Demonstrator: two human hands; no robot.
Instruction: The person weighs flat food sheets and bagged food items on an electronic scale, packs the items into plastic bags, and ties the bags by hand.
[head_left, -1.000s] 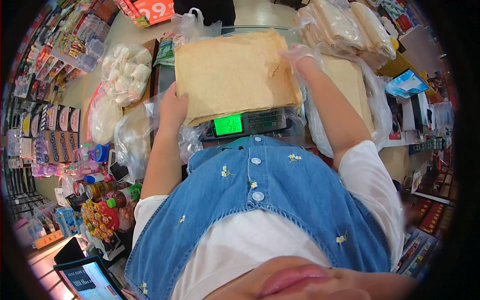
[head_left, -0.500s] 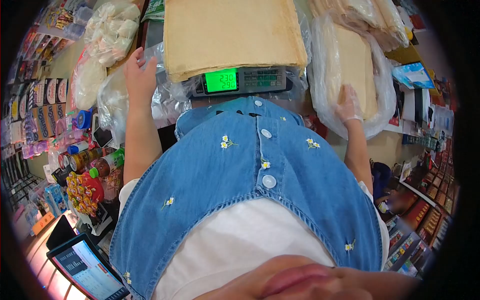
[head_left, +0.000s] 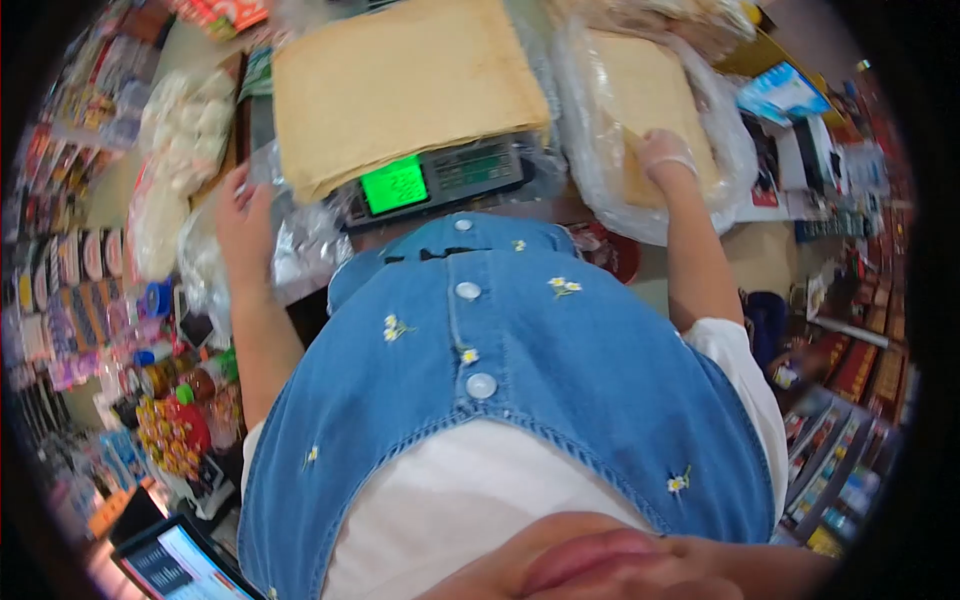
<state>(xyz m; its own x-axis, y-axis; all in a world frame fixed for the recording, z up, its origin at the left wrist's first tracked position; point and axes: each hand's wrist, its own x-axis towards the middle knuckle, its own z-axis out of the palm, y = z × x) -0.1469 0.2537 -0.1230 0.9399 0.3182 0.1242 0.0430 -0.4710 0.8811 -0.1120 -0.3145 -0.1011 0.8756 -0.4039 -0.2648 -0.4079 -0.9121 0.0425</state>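
A stack of flat tan sheets lies on a scale with a lit green display. To the right, more such sheets lie in an open clear plastic bag. My right hand, in a thin clear glove, is at these sheets, its fingers closed on the edge of a sheet that looks slightly lifted. My left hand is left of the scale, beside crumpled clear plastic, with its fingers loosely curled, apart and holding nothing.
Bags of white round items lie at the left. Bottles, lollipops and a tablet screen stand at the lower left. A blue packet is at the upper right. Shelves of goods line both sides.
Both hands have left the stack, which now rests on the scale. My right hand moved to the bagged sheets and closed on one. My left hand moved left. The view has tilted.
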